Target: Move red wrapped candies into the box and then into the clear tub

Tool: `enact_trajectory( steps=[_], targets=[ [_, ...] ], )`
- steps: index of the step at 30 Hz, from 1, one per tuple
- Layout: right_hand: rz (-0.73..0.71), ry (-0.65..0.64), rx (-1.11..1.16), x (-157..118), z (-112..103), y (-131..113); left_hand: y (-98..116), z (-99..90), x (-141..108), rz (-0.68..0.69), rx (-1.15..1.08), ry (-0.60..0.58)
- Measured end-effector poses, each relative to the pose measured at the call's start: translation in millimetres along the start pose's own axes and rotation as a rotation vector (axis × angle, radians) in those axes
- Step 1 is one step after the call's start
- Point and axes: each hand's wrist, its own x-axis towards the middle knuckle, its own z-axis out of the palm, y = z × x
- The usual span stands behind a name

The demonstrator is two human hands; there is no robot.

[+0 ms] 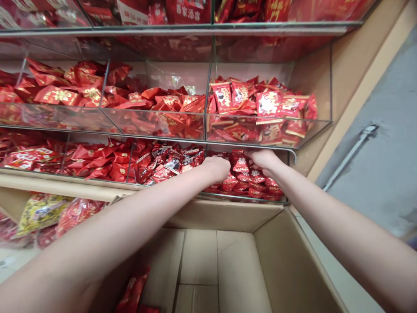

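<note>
Because its knuckles face the camera, the left grip (217,169) looks curled up, and I honestly can't tell if anything's in it. The right grip (263,159) has its thumb and fingers bent in at the packets, touching them by the look of it, but whether it's really pinching one I can't say either. The red candy packets (241,163), some marked LUCK, sit between and below the two, in the bottom right bin (244,198).

What could go wrong: that bin's clear front is low and the packets are piled close to its edge, so a careless shove could probably tip a few over into the open cardboard box (224,215) right below. It's tight up top too. The right grip is just under the shelf above (156,137) and near the bent rail end (295,155), so lifting too quickly might mean a knock.

The box is mostly bare cardboard, with a red packet (133,289) lying low down on the left. Further out, more clear bins full of red packets run left and up the wooden rack (345,74). Lower left there's a yellow bag (44,213) beside some red ones, then pale floor (316,239) and a grey wall (378,152) off to the right.
</note>
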Motion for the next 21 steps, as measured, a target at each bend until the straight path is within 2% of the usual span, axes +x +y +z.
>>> enact_trajectory(
  steps=[6, 11, 14, 18, 21],
  targets=[
    [-0.01, 0.004, 0.031, -1, -4, 5, -2, -4.9, 10, 0.07, -0.062, -0.108],
    [-0.032, -0.044, 0.057, -4, -6, 7, -6, -3.6, 16, 0.124, -0.117, -0.114],
    [-0.031, -0.048, 0.062, -5, -8, 7, -9, -9.0, 14, 0.133, -0.116, -0.107],
    [-0.04, -0.027, 0.079, -6, -12, 6, -11, -17.8, 2, 0.044, -0.058, -0.034],
    [-0.046, -0.025, 0.074, -7, -13, 4, -9, -15.8, -7, -0.012, -0.039, -0.01]
  ],
)
